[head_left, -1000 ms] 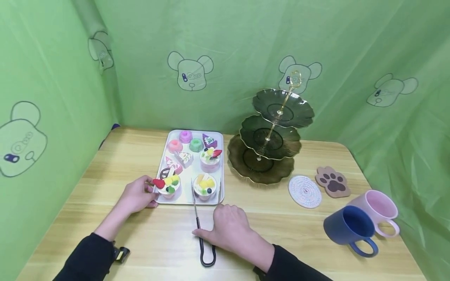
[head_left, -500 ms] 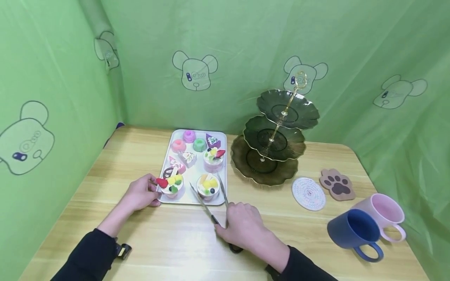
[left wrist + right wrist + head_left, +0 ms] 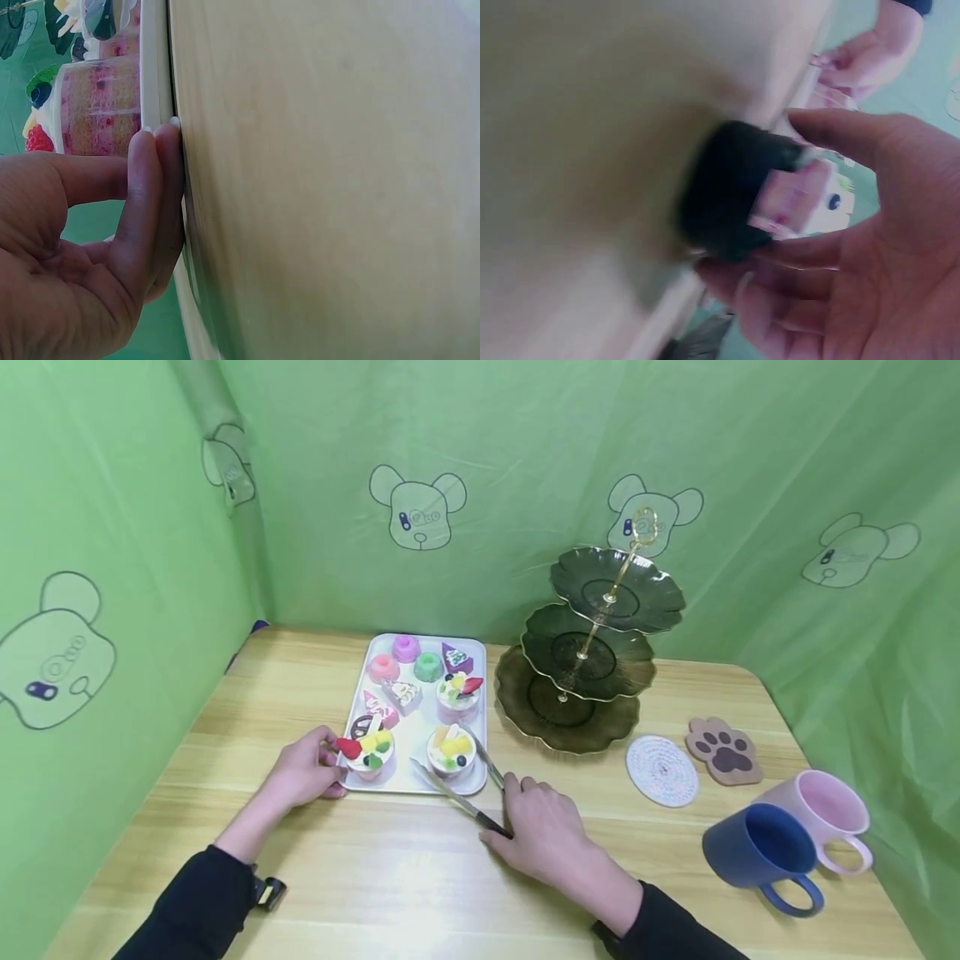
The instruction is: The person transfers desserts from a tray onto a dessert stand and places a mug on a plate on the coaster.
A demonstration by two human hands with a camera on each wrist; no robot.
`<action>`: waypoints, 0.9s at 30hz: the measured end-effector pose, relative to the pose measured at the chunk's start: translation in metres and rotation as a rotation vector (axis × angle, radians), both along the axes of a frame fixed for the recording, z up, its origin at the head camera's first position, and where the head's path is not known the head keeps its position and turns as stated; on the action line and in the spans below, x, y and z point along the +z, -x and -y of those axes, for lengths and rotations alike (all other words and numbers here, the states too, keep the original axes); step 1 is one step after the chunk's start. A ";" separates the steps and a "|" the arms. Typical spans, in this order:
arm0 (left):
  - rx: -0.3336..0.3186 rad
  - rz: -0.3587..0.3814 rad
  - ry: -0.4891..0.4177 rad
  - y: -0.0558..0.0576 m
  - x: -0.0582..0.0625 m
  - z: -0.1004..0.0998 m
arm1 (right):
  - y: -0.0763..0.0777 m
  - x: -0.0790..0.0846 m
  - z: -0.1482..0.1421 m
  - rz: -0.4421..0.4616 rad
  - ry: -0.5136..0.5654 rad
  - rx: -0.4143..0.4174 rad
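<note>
My left hand (image 3: 306,767) grips the front left corner of the white tray (image 3: 405,782); in the left wrist view its fingertips are right at the tray's rim (image 3: 152,67). Close by is a toy dessert cup (image 3: 371,756) topped with a strawberry and yellow fruit. My right hand (image 3: 546,827) holds metal tongs (image 3: 459,799) by their black handle (image 3: 724,187). The spread arms of the tongs lie on either side of another fruit-topped dessert cup (image 3: 452,750) at the tray's front right. Motion blurs the handle in the right wrist view.
Behind these cups, the tray bears a third cup (image 3: 458,700), small cake slices and ring-shaped jellies. To its right stands a three-tier dark plate stand (image 3: 566,693). Further right are a round coaster (image 3: 662,771), a paw coaster (image 3: 723,752), a blue mug (image 3: 757,852) and a pink mug (image 3: 821,810).
My right hand has moved right, turning the tongs from nearly straight to slanted. Their arms have spread wider about the front right cup. The left hand stays at the tray's corner.
</note>
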State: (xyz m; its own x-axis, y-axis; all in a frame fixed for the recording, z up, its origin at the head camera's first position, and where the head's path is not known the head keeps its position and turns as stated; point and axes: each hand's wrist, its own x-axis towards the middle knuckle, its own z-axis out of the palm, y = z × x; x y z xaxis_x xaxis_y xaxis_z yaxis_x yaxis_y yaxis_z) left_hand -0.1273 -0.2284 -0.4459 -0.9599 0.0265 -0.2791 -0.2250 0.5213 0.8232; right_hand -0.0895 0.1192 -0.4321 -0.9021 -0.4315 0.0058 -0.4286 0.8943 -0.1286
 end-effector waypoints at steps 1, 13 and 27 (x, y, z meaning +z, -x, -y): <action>-0.002 0.000 0.000 0.000 0.000 -0.001 | 0.000 -0.003 -0.002 -0.016 0.006 0.007; -0.025 0.015 0.037 0.000 0.004 -0.004 | 0.007 -0.010 -0.019 0.025 0.180 0.017; -0.031 0.013 0.139 0.002 0.010 -0.005 | 0.011 -0.015 -0.036 -0.085 0.159 0.092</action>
State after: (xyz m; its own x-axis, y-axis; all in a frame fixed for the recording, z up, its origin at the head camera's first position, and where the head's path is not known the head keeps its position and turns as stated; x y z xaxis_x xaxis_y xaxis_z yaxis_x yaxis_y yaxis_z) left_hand -0.1295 -0.2237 -0.4362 -0.9555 0.0166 -0.2946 -0.2170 0.6369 0.7398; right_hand -0.1006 0.1554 -0.4469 -0.8521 -0.4999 0.1550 -0.5231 0.8219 -0.2253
